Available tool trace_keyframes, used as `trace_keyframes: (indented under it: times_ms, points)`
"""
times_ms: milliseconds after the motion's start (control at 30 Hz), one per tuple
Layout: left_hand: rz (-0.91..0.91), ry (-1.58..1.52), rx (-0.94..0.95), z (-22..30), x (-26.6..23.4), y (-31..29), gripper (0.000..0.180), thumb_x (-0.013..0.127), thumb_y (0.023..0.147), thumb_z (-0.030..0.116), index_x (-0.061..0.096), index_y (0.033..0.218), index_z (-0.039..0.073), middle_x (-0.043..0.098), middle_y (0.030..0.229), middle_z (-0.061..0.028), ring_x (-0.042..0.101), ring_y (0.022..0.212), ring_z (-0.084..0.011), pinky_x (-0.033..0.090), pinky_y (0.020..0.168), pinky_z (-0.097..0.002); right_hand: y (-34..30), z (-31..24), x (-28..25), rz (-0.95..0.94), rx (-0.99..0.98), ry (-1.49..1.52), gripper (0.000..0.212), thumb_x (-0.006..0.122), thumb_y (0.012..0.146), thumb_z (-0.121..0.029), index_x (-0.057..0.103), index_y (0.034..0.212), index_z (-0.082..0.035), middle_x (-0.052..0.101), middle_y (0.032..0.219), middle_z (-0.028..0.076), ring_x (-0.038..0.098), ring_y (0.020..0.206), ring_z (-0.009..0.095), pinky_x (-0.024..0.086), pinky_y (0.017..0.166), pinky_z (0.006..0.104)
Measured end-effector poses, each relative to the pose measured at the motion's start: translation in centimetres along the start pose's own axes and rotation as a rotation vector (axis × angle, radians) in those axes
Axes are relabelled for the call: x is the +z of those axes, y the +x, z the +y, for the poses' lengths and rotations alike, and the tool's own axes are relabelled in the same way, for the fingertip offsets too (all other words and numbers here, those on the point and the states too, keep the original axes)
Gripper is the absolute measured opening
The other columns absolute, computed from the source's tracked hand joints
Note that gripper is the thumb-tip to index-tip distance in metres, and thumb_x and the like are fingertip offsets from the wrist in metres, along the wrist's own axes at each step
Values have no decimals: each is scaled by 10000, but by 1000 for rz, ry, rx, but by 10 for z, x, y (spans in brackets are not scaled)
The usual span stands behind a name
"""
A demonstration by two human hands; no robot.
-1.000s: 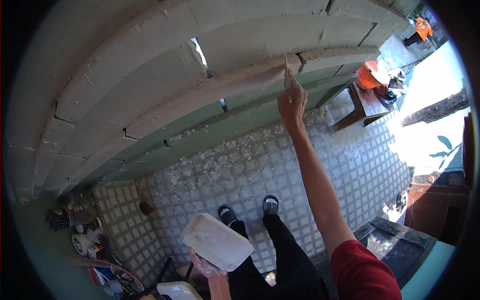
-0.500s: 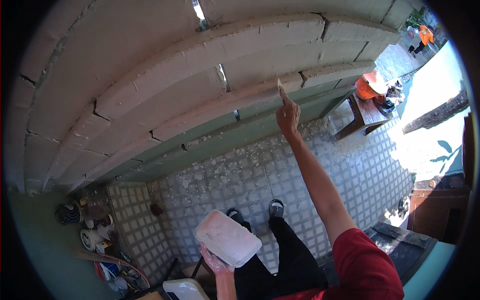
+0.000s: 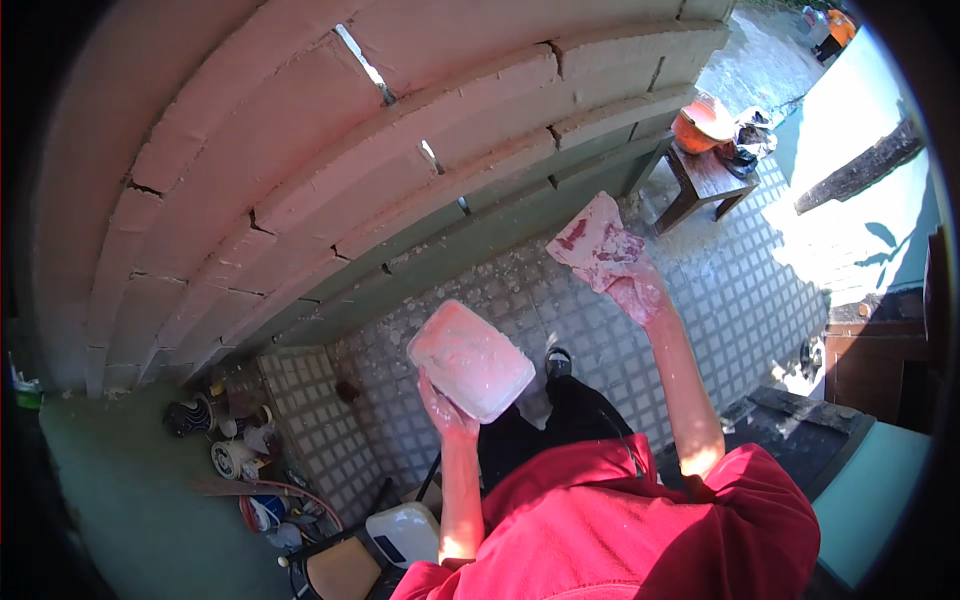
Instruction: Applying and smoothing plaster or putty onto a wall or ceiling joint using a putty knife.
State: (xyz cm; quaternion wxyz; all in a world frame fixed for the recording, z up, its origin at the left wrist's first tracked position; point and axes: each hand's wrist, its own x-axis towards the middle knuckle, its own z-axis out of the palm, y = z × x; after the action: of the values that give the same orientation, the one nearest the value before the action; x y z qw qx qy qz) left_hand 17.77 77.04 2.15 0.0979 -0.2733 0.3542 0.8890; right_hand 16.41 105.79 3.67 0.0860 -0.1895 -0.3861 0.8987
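My left hand [image 3: 443, 408] supports a shallow rectangular tub [image 3: 508, 397] from beneath and its near left side. Pale, wet-looking putty [image 3: 462, 345] covers its top. To the right, my right hand [image 3: 640, 290] is closed on a flat, smeared scraper [image 3: 580, 228], its broad face turned up; the handle is hidden in the hand. Both hands are streaked with the same pale paste. Beyond them rises a wall of ridged horizontal slabs [image 3: 310, 150] with cracked joints and narrow slits of light. The scraper is apart from both wall and tub.
An orange bucket [image 3: 697, 125] and dark plastic bags stand on a small wooden table [image 3: 705, 180] at far right. Cans, hoses and a white bucket [image 3: 232, 458] crowd the left. Chairs [image 3: 345, 575] stand near me. Pale crumbs dot the tiled floor [image 3: 540, 310]. A person in orange [image 3: 838, 32] is far off.
My right hand has drawn back from the wall toward me, and the scraper has turned from edge-on to flat. The tub has risen slightly forward. The whole view has shifted.
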Motion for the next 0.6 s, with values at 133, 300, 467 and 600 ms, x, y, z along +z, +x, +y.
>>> trace_keyframes:
  times_ms: [133,300,467,600]
  points:
    - [-101,35,-18,-4,37,-6,486,444,945,428,446,1296,92,535,1243,-71,546,1128,-254,465,960,-417,-92,-52,33,284,68,-98,439,534,897,-142,454,1304,0,560,1238,106,574,1088,226,462,930,364]
    - [-118,48,-15,-8,67,-13,488,419,957,432,451,1288,76,557,1217,-74,567,1099,-236,463,960,-390,-172,-93,71,569,160,-261,416,485,932,-183,453,1315,-24,554,1253,104,562,1109,234,434,970,356]
    - [-331,90,-80,-21,97,-23,505,392,968,447,453,1288,62,568,1209,-81,563,1106,-221,449,973,-374,-84,-86,12,-181,-120,-16,518,616,811,-19,438,1294,33,576,1193,133,593,1075,248,478,933,391]
    - [-359,80,-108,-23,107,-27,499,369,978,424,439,1311,58,552,1241,-99,558,1124,-236,461,975,-390,-95,-101,31,-68,-164,-371,464,612,837,-47,462,1269,35,602,1150,111,616,1012,191,507,866,328]
